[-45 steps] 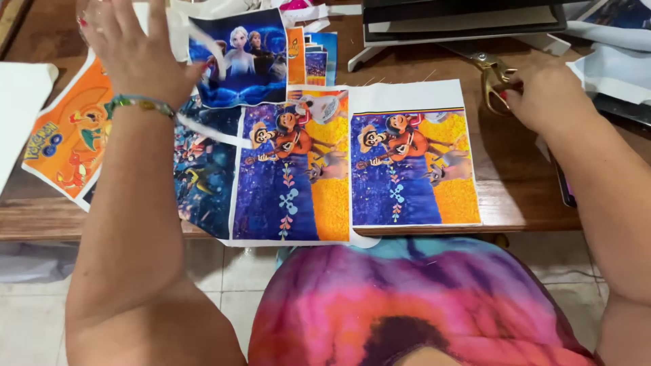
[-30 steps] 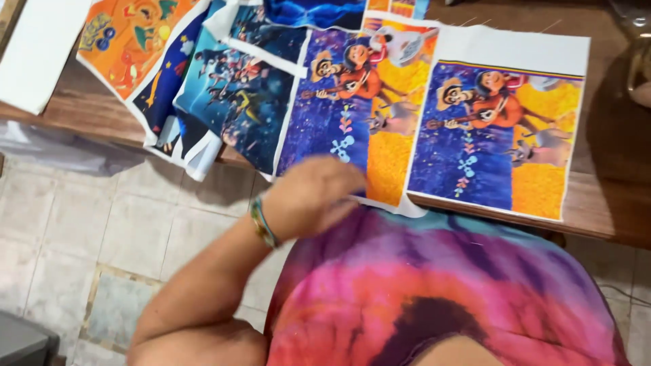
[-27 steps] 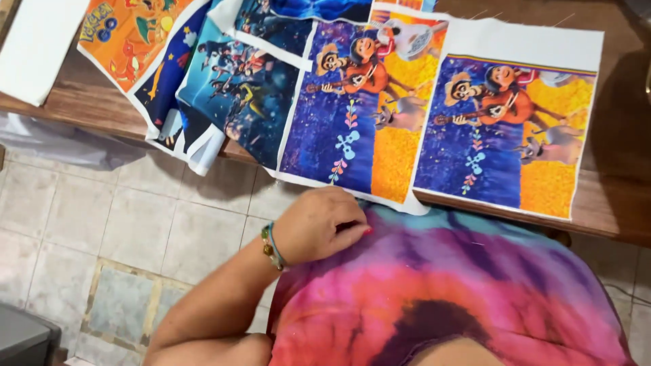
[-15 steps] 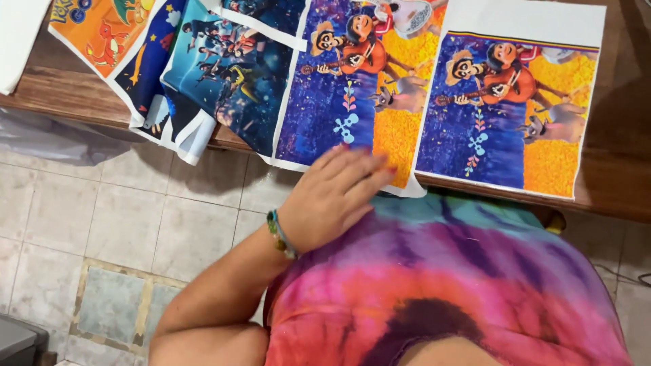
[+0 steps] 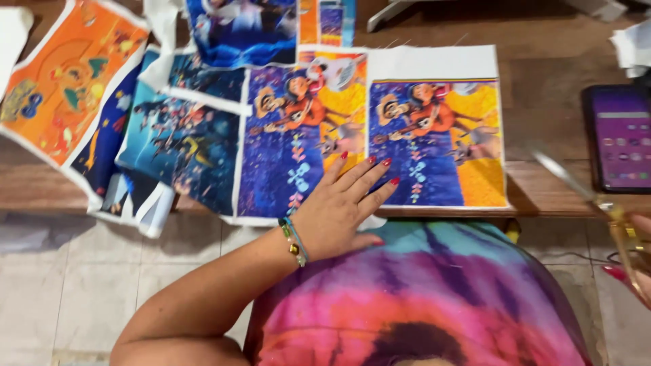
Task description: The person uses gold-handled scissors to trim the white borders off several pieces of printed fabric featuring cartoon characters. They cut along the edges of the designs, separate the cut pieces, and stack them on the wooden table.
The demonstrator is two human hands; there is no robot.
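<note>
My left hand [image 5: 342, 207] lies flat with its fingers spread, resting on the lower edge of a purple and yellow cartoon print [image 5: 291, 135] that hangs over the table's front edge. Its fingertips reach the gap beside a second, matching print [image 5: 447, 146] with a white top margin. At the right edge of the view my right hand [image 5: 641, 268] is partly cut off and holds gold-handled scissors [image 5: 590, 196], whose blurred blades point up and left over the table edge.
More prints overlap at the left: an orange one [image 5: 61, 81] and dark blue ones [image 5: 180, 152], some drooping off the wooden table [image 5: 549, 74]. A phone [image 5: 620, 139] with a lit purple screen lies at the right. Tiled floor shows below.
My left hand rose from my shirt front to the middle print's lower edge. My right hand with the scissors came into view at the right.
</note>
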